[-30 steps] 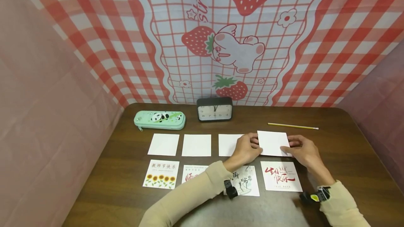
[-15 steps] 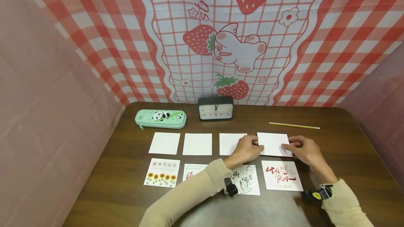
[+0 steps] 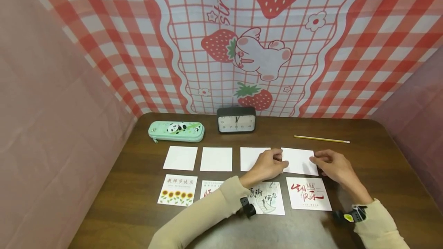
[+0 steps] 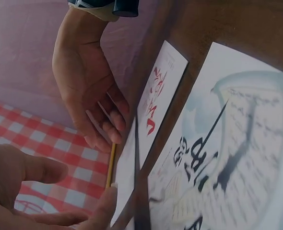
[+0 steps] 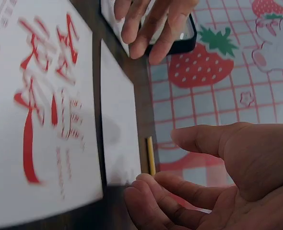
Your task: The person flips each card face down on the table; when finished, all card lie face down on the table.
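Note:
A blank white card lies on the dark wooden table at the right end of a row of blank cards. My left hand is at its left edge, overlapping the neighbouring blank card. At the right edge, my right hand has its fingertips close to the card. The right wrist view shows the right thumb held apart from the fingers, with nothing between. Below the blank card lies a printed card with red writing. Another printed card, with black brushwork, is partly covered by the left forearm.
Two more blank cards lie further left, one of them a white square. Beneath are a sunflower card and a partly hidden red-lettered card. A green pencil case, a black clock and a yellow pencil line the back.
The blank card between my hands has shifted slightly toward me and turned a little clockwise. Fingers that held its edges have loosened, and the left hand has drawn slightly left.

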`<state>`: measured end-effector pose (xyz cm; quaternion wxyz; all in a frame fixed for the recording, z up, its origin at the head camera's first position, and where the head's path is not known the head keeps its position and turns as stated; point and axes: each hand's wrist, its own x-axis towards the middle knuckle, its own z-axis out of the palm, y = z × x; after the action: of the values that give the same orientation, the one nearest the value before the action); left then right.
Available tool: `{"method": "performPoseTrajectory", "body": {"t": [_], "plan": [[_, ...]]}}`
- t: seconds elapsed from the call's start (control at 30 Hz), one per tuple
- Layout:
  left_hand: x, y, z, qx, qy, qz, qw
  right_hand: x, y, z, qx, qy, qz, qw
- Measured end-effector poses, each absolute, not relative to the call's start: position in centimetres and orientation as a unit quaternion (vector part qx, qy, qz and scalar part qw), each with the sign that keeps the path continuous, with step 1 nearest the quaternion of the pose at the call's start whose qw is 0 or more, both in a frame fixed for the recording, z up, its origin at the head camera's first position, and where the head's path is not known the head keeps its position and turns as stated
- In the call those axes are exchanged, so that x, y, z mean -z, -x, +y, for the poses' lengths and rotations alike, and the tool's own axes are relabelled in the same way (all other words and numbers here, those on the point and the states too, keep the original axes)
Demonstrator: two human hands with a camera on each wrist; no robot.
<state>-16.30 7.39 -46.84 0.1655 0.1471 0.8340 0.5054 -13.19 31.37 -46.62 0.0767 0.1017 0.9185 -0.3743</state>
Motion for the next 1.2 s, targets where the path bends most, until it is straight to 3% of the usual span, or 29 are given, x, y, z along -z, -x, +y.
{"method": "performPoseTrajectory", "body": {"t": [0.2,0.43,0.7,1.2], "plan": [[46.1,16.0,4.5,-0.531,-0.172,0.812,0.171,45.8,13.2,28.9,0.365,-0.037,0.929,0.048],[45.7,16.1,-0.2,-0.516,-0.169,0.829,0.134,45.3,13.3,24.2,0.382,0.028,0.923,0.034],[44.9,15.4,-6.2,-0.505,-0.165,0.841,0.105,45.9,13.2,18.2,0.404,0.092,0.908,0.052],[44.9,13.0,-15.0,-0.461,-0.067,0.884,0.040,47.3,11.5,8.3,0.451,0.197,0.864,0.103]]}}
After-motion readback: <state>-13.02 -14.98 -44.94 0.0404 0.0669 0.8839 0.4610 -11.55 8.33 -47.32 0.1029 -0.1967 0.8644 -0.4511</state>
